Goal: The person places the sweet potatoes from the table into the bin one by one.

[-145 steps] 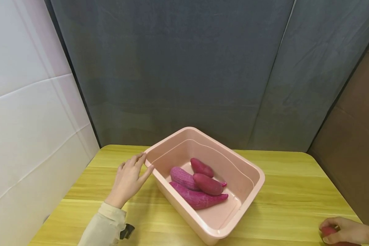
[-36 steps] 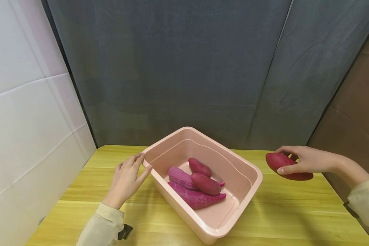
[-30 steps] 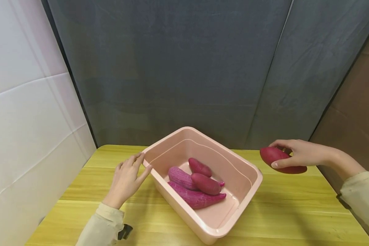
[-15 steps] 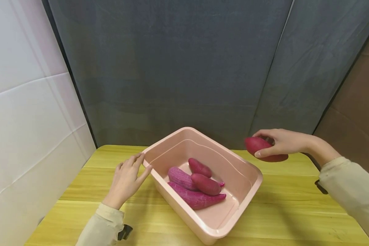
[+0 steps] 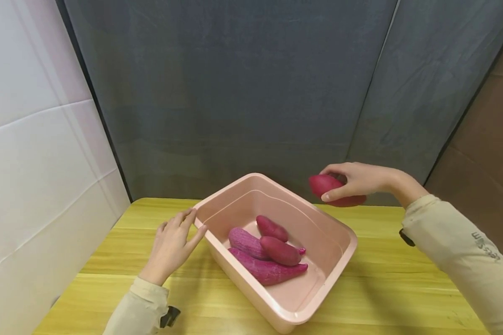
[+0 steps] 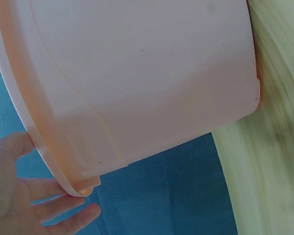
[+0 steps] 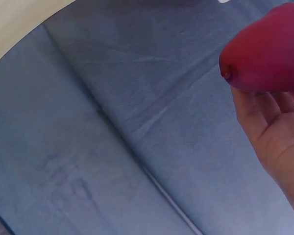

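our right hand (image 5: pixel 362 179) is gripping a red sweet potato (image 5: pixel 331 190), fingers (image 5: pixel 333 194) curled over the top and thumb underneath, so it's clamped in there pretty solid. we're holding it up in the air just past the far right corner of the pink tub (image 5: pixel 337 260), above the rim. in the right wrist view the same sweet potato (image 7: pixel 267 49) is sitting against our palm with the grey curtain (image 7: pixel 112 122) behind it.

our left hand (image 5: pixel 172 246) is resting on the bench (image 5: pixel 402 284) with fingers (image 5: pixel 188 217) straight and a bit apart, touching the tub's left rim. from the left wrist view the tub wall (image 6: pixel 137 83) is filling most of the shot and our fingertips (image 6: pixel 83 215) are sitting right under the lip.

inside the tub four purple-red sweet potatoes (image 5: pixel 272 251) are lying bunched together, touching each other. white panel (image 5: pixel 33 139) on the left.
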